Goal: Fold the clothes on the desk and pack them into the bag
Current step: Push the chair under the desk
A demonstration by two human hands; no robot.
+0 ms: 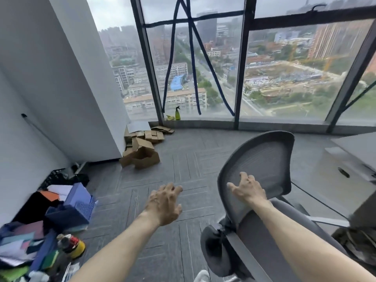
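Above the floor [193, 159] and chair [264, 157], left grip [164, 204] and right grip [247, 189] are held apart and empty, so folding and packing are judged entirely undone.

The left hand [164, 203] and right hand [247, 189] stretch forward on bare arms, palms down, loosely spread.

A blurred heap of cloth pieces [22, 247] lies at 8 o'clock in the view, low on the floor. Its blue, pink, white, dark and bright green layers are crumpled and overlapping rather than stacked flat, and whether any bag holds them cannot be told. At 3 o'clock a pale grey desk [356, 143] shows only 1 corner and part of its flat top, cut off by the picture's edge.
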